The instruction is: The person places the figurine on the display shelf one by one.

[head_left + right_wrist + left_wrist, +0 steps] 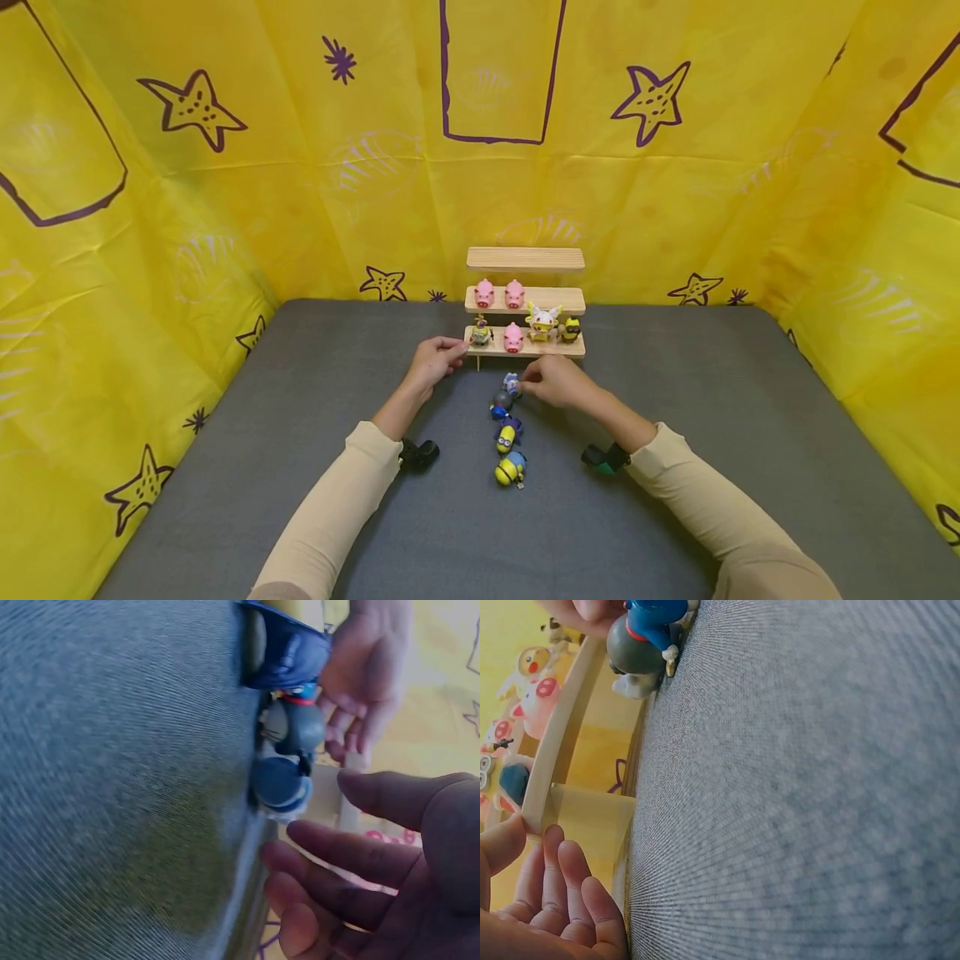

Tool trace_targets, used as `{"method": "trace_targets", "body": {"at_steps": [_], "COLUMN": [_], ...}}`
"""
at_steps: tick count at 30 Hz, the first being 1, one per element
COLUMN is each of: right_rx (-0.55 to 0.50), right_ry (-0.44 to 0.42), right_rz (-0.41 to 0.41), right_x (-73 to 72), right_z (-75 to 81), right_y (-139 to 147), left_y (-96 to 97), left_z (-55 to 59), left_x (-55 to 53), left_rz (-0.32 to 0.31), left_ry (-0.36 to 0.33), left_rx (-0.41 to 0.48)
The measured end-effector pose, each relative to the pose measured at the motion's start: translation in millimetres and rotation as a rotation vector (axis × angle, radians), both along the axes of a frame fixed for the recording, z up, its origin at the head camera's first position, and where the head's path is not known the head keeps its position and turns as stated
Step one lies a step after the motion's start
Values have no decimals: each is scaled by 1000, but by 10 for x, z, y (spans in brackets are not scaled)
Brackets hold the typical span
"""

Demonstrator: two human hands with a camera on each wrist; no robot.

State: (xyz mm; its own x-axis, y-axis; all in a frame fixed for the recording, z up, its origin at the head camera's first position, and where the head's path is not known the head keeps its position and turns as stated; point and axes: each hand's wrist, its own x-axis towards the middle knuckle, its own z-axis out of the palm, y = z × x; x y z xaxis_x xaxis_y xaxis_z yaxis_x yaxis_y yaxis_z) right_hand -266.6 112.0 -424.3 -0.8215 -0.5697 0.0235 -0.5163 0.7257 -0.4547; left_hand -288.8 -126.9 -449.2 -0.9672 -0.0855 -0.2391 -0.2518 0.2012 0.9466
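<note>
My left hand (pixel 437 361) grips the left end of the lowest step of a wooden display shelf (pixel 525 257), thumb on top and fingers beneath in the left wrist view. Just right of a small blue-and-white figurine (pixel 512 383) is my right hand (pixel 561 382). Its thumb and fingers (pixel 352 851) are apart in the right wrist view, with nothing held between them. Behind that figurine in a row towards me lie a grey-and-blue figurine (pixel 501 403), a yellow figurine in dark blue (pixel 507 435) and a goggled yellow figurine in light blue (pixel 512 469).
Pink pig figurines (pixel 484 293) stand on the middle step. The lowest step bears a small yellow figurine (pixel 481 334), another pig (pixel 513 337), a white-and-yellow horned figurine (pixel 543 323) and a black-and-yellow one (pixel 570 330). Yellow patterned cloth (pixel 375 217) surrounds the grey table (pixel 337 350).
</note>
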Motion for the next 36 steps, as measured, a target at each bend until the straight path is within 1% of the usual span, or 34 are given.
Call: {"method": "trace_targets", "body": {"at_steps": [6, 9, 11, 16, 20, 26, 31, 36], "right_rx": [48, 50, 47, 33, 23, -1, -33, -23], "right_ry": [-68, -103, -112, -120, -123, -77, -72, -91], "right_rz": [-78, -101, -105, -121, -151, -200, -229, -240], "right_x": [-6, -1, -2, -8, -3, -1, 5, 6], "right_z": [-98, -127, -144, -163, -165, -164, -151, -135], "right_y": [-49, -82, -100, -148, -188, -205, -193, -202], "left_y": [7, 8, 9, 7, 3, 9, 9, 14], "left_z": [3, 6, 7, -1, -13, -13, -7, -5], "left_x": [4, 6, 4, -4, -11, -7, -7, -4], "left_rz": [-1, 1, 2, 5, 4, 0, -3, 6], "left_ry": [3, 1, 0, 1, 1, -2, -3, -2], "left_rx": [3, 0, 0, -3, -9, -14, -9, -6]}}
